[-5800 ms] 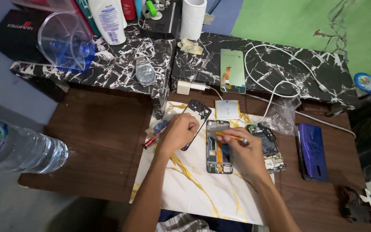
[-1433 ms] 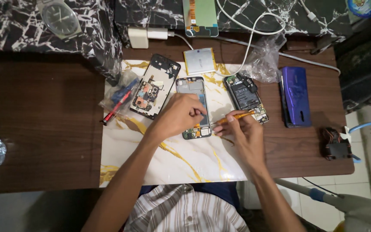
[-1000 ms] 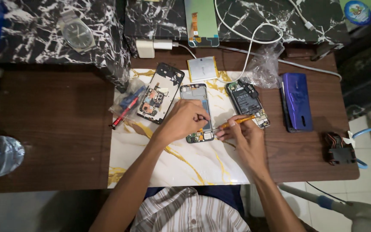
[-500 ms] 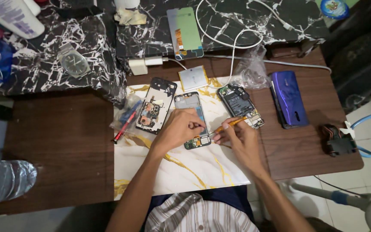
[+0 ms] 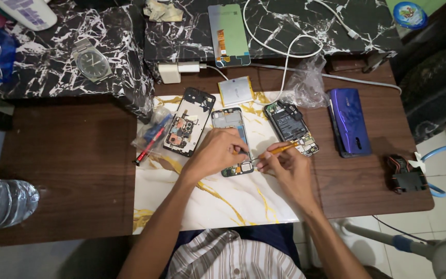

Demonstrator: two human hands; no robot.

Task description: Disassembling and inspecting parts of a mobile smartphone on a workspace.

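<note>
Head view, looking straight down on a white-and-gold marbled mat spread over a brown wooden table. The left hand lies curled over the opened phone in the middle of the mat, fingers pressing down on its lower end; I judge that pins the phone flat so it does not slide. The right hand pinches an orange-handled screwdriver between thumb and fingers, closed round the handle, with the tip angled left toward the board at the phone's bottom end. A low, pencil-like grip such as that suits fine work.

Left of it lies a black phone frame with its inner parts showing; to the right, another opened phone with a dark battery. A purple back cover rests on the bare wood, well apart from the work.

Containers now: a clear plastic bag at the mat's left edge holds red and blue tools. A second crumpled clear bag sits near the top; what is in it, I cannot tell. A plastic bottle lies at the far left.
</note>
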